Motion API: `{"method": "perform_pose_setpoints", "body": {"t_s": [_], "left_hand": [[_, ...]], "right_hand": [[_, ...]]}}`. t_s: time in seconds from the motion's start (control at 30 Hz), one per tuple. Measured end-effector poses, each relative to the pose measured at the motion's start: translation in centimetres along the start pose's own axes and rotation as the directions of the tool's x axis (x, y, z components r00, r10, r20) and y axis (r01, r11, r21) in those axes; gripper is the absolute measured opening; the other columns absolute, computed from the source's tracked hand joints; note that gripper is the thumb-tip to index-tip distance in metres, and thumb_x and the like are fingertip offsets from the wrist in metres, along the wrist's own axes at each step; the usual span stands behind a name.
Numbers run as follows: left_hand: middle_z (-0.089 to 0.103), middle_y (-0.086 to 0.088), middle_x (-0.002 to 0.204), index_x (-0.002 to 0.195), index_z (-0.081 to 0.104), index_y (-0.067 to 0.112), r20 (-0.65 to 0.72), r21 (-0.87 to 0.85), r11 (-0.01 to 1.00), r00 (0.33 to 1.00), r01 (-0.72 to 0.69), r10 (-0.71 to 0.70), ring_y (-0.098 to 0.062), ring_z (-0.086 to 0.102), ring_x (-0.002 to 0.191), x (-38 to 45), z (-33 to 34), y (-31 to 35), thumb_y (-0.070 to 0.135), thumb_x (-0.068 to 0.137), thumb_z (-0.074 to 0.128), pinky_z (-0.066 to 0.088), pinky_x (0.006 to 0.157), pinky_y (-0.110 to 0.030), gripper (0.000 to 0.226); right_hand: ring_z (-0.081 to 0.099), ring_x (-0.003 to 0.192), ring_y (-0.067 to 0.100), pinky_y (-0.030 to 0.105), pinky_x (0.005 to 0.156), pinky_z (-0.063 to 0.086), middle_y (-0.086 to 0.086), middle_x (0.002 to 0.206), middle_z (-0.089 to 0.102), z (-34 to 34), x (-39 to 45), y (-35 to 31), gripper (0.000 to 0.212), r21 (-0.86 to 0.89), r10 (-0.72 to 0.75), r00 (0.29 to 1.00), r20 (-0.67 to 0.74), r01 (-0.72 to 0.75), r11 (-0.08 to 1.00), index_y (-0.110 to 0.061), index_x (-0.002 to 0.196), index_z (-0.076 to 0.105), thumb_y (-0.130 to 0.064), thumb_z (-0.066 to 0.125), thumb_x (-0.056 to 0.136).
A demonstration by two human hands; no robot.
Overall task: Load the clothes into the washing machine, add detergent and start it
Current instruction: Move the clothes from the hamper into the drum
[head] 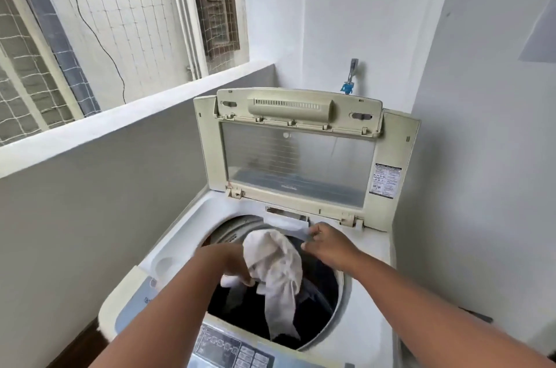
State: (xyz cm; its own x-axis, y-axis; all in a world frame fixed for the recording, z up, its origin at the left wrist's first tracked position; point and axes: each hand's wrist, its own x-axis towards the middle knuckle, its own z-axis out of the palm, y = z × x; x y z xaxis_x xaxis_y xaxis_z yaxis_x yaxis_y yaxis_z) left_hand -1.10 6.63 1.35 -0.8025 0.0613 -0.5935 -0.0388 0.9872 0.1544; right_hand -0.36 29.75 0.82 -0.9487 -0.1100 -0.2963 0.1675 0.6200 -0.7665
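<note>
Left hand [231, 265] grips white cloth [276, 274]; labels unreadable.

A cream top-loading washing machine [301, 247] stands with its windowed lid [301, 163] propped upright against the wall. A crumpled white garment [275, 271] hangs over the round drum opening, its tail trailing onto dark clothes [316, 286] already heaped inside the tub.
</note>
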Motion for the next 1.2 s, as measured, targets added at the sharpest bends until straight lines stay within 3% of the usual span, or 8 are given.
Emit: {"method": "perform_pose_setpoints", "body": {"t_s": [0.13, 0.33, 0.5, 0.63, 0.8, 0.9, 1.03, 1.2], "left_hand": [[0.035, -0.001, 0.153, 0.147, 0.032, 0.018, 0.043, 0.018, 0.999, 0.998, -0.042, 0.042, -0.023, 0.036, 0.138, -0.4, -0.8, 4.1, 0.059, 0.078, 0.064, 0.031, 0.109, -0.035, 0.086], [0.05, -0.003, 0.143, 0.143, 0.038, 0.022, 0.001, -0.105, 0.892, 0.897, -0.44, 0.442, -0.02, 0.052, 0.125, -0.9, -4.6, 19.4, 0.064, 0.079, 0.061, 0.039, 0.107, -0.037, 0.08], [0.056, -0.004, 0.132, 0.134, 0.047, 0.025, 0.02, -0.177, 0.79, 0.8, -0.587, 0.599, -0.022, 0.054, 0.117, 1.7, -2.1, 32.8, 0.062, 0.079, 0.063, 0.042, 0.104, -0.041, 0.068], [0.057, -0.006, 0.132, 0.139, 0.041, 0.023, 0.115, -0.235, 0.827, 0.83, -0.51, 0.545, -0.023, 0.056, 0.116, 8.5, 5.5, 42.4, 0.06, 0.08, 0.064, 0.043, 0.101, -0.036, 0.074], [0.052, -0.004, 0.14, 0.137, 0.046, 0.02, 0.25, -0.213, 0.907, 0.877, -0.364, 0.411, -0.023, 0.05, 0.125, 17.3, 18.7, 48.4, 0.053, 0.086, 0.06, 0.039, 0.105, -0.033, 0.063], [0.041, -0.008, 0.149, 0.145, 0.037, 0.014, 0.322, -0.19, 0.954, 0.903, -0.233, 0.285, -0.025, 0.041, 0.135, 21.3, 26.1, 48.5, 0.047, 0.091, 0.057, 0.033, 0.11, -0.034, 0.066], [0.036, -0.01, 0.151, 0.146, 0.035, 0.014, 0.363, -0.207, 0.973, 0.915, -0.104, 0.175, -0.026, 0.038, 0.137, 26.2, 35.2, 46.2, 0.048, 0.09, 0.056, 0.032, 0.11, -0.032, 0.069], [0.029, -0.012, 0.154, 0.149, 0.028, 0.012, 0.328, -0.336, 0.942, 0.937, -0.006, 0.123, -0.025, 0.03, 0.141, 32.2, 44.5, 44.8, 0.041, 0.09, 0.061, 0.026, 0.11, -0.028, 0.073]], "right_hand": [[0.058, 0.078, 0.013, 0.025, 0.069, 0.042, -0.002, 0.097, 0.059, -2.3, -0.9, 2.5, 0.033, 0.023, 0.043, 0.999, -0.022, -0.042, 0.999, -0.023, 0.114, 0.056, -0.036, 0.064, 0.084], [0.059, 0.077, 0.013, 0.027, 0.069, 0.045, -0.007, 0.084, 0.064, -10.8, -2.2, 6.4, 0.009, 0.021, -0.053, 0.991, -0.126, 0.056, 0.998, -0.029, 0.091, 0.063, -0.025, 0.068, 0.084], [0.053, 0.068, 0.006, 0.022, 0.061, 0.04, -0.012, 0.071, 0.057, -19.7, -4.0, 13.9, 0.019, 0.054, 0.013, 0.981, -0.195, -0.003, 0.999, -0.029, 0.075, 0.058, -0.014, 0.064, 0.085], [0.064, 0.088, 0.018, 0.037, 0.081, 0.052, -0.001, 0.092, 0.069, -23.4, -2.7, 26.4, 0.016, 0.148, 0.173, 0.967, -0.188, -0.146, 0.978, -0.026, 0.088, 0.063, -0.011, 0.063, 0.084], [0.067, 0.087, 0.027, 0.043, 0.081, 0.056, 0.003, 0.09, 0.07, -21.3, -1.7, 41.9, 0.015, 0.264, 0.457, 0.884, -0.094, -0.421, 0.868, -0.025, 0.072, 0.062, -0.019, 0.062, 0.086], [0.065, 0.085, 0.027, 0.041, 0.08, 0.055, 0.005, 0.091, 0.069, -18.2, -1.2, 50.2, 0.011, 0.236, 0.572, 0.82, 0.009, -0.558, 0.796, -0.016, 0.079, 0.065, -0.019, 0.056, 0.083], [0.06, 0.087, 0.016, 0.018, 0.066, 0.044, -0.002, 0.09, 0.064, -13.2, -0.6, 59.1, 0.011, 0.133, 0.643, 0.761, 0.087, -0.649, 0.749, -0.017, 0.08, 0.063, -0.012, 0.055, 0.086], [0.06, 0.1, 0.025, 0.029, 0.075, 0.045, 0.004, 0.107, 0.061, -6.7, 2.2, 68.4, 0.022, -0.082, 0.665, 0.724, 0.185, -0.663, 0.744, -0.02, 0.108, 0.056, -0.023, 0.053, 0.087]]}}
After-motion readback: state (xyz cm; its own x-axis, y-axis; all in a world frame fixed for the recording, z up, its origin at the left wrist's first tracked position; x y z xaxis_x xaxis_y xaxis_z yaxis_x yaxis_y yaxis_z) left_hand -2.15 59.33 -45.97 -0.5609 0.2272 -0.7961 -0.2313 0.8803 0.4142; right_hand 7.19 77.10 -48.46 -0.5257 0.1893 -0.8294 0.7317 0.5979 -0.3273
